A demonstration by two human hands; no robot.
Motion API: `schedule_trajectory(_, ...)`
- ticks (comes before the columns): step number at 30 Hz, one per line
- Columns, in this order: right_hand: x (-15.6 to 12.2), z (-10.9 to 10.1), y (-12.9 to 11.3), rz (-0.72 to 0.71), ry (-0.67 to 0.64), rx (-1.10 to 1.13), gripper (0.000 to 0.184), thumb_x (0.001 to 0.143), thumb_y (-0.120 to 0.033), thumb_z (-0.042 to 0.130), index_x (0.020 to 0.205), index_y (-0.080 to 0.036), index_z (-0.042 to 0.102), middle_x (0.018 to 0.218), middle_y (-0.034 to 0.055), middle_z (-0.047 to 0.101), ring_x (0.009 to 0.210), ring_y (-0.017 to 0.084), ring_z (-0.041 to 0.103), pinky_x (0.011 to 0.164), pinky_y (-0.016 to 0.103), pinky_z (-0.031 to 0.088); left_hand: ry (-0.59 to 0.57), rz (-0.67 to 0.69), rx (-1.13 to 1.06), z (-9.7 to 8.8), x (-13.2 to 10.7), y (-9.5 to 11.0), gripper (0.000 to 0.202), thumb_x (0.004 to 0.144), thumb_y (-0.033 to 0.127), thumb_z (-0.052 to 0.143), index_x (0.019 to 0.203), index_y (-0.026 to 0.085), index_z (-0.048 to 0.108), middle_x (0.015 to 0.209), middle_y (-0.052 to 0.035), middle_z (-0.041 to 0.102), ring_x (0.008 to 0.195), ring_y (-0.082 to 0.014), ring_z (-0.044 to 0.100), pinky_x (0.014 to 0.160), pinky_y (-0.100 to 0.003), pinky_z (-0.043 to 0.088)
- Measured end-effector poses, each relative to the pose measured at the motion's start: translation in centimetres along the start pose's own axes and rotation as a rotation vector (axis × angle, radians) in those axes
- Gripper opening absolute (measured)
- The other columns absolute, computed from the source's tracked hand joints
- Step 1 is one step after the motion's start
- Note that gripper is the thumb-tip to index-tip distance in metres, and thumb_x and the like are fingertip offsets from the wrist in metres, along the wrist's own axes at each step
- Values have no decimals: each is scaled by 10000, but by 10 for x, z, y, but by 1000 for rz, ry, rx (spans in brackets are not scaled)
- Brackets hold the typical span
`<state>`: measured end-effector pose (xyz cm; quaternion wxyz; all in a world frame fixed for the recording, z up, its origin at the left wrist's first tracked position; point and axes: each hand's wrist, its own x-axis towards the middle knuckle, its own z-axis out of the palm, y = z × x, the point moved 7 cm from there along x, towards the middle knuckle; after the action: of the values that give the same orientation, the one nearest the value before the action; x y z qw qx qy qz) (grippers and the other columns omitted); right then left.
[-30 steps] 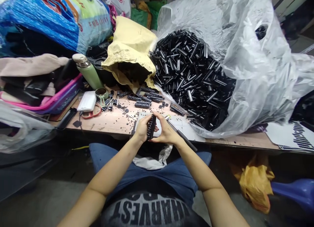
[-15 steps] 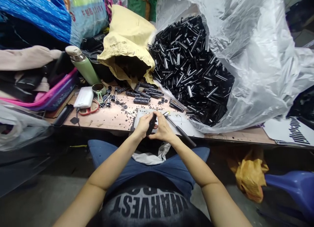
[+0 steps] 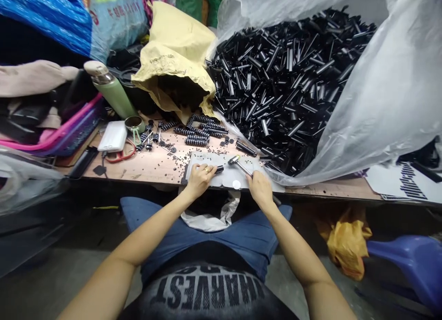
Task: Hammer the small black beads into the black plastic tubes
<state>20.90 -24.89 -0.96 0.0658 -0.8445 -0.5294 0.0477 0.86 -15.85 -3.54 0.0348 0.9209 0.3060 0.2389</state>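
My left hand [image 3: 199,177] is closed on a short black tube [image 3: 218,169], pressing it down on a pale grey pad [image 3: 238,172] at the front edge of the wooden table [image 3: 148,165]. My right hand [image 3: 259,187] is wrapped round the dark handle of a small hammer [image 3: 238,164], whose metal head rests on the pad just right of the tube. A small white disc [image 3: 236,184] lies on the pad between my hands. Behind the pad lie several finished black tubes with pale bands [image 3: 198,135].
A big clear plastic bag [image 3: 380,94] spills a heap of black tubes [image 3: 276,85] over the right half of the table. A yellow paper sack [image 3: 176,57], green flask [image 3: 109,90], white power bank [image 3: 112,136], small tin [image 3: 134,123] and pink basket [image 3: 69,131] crowd the left.
My hands, joined around the black tube a second ago, have parted. The left lowered the tube onto the pad; the right moved right and took the hammer handle. The camera tilted down.
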Motion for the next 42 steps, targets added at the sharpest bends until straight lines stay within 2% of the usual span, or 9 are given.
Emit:
schedule_trajectory(4, -13, -9, -19, -48, -11, 263, 364, 1001, -417, 216, 956, -206, 510, 722, 39, 618, 662, 183, 578, 620, 260, 346, -16, -18, 59, 1, -2, -4, 401, 941, 120, 372, 1279, 215, 568, 1158, -124, 667, 1118, -277, 552, 938, -493, 310)
schedule_trajectory(9, -22, 3, -42, -106, -213, 159, 328, 995, -389, 273, 888, -203, 521, 670, 40, 619, 624, 191, 582, 604, 262, 316, -91, -33, 82, 6, -2, 4, 430, 973, 134, 277, 1323, 176, 523, 1246, -108, 628, 1203, -293, 513, 1011, -524, 284)
schedule_trajectory(15, -31, -40, -87, -228, -49, 388, 465, 1000, -445, 139, 937, -200, 530, 724, 47, 648, 634, 169, 602, 608, 244, 368, -134, -68, 95, 18, -3, 33, 574, 949, 351, 375, 1399, -6, 386, 1457, -231, 390, 1401, -321, 280, 1136, -474, 205)
schedule_trajectory(20, -40, -6, -127, -380, -332, 144, 400, 993, -419, 259, 1146, -170, 533, 893, 112, 715, 716, 213, 654, 648, 278, 388, -157, -41, 79, 27, -2, 33, 531, 900, 202, 370, 1398, 20, 396, 1455, -203, 407, 1382, -295, 328, 1123, -451, 262)
schedule_trajectory(28, -10, -24, -73, -228, -156, 71, 432, 1005, -455, 201, 957, -218, 559, 775, 56, 693, 712, 207, 642, 620, 268, 317, -278, -146, -109, -4, 22, 26, 245, 918, 216, 444, 993, 151, 669, 893, -104, 661, 883, -221, 592, 785, -327, 484)
schedule_trajectory(32, 6, -5, -37, -159, -155, -90, 367, 984, -471, 306, 950, -213, 565, 820, 70, 696, 714, 206, 624, 620, 276, 313, -185, -335, -11, -30, 41, -40, 365, 922, 101, 309, 1156, 47, 585, 1104, -225, 592, 973, -278, 550, 787, -402, 461)
schedule_trajectory(36, 28, 7, -27, -216, -40, -110, 306, 969, -426, 380, 984, -191, 576, 991, 97, 675, 922, 225, 590, 724, 296, 366, -207, -394, 137, -23, 59, -118, 330, 863, 42, 356, 1106, 38, 579, 1126, -244, 573, 1084, -358, 496, 858, -491, 418)
schedule_trajectory(39, 59, -2, -23, -219, 107, -86, 231, 960, -292, 401, 1071, -174, 567, 1132, 117, 630, 1070, 252, 504, 839, 336, 355, -271, -324, 161, -10, 60, -139, 259, 879, 107, 414, 1076, 59, 576, 1031, -210, 607, 1035, -343, 529, 863, -481, 421)
schedule_trajectory(42, 93, -2, -12, -148, 91, -15, 221, 929, -186, 404, 1059, -152, 580, 1141, 143, 620, 1104, 270, 453, 888, 375, 330, -195, -272, -10, -21, 54, -131, 241, 903, 182, 438, 1087, 95, 566, 1003, -164, 618, 967, -281, 560, 845, -419, 448)
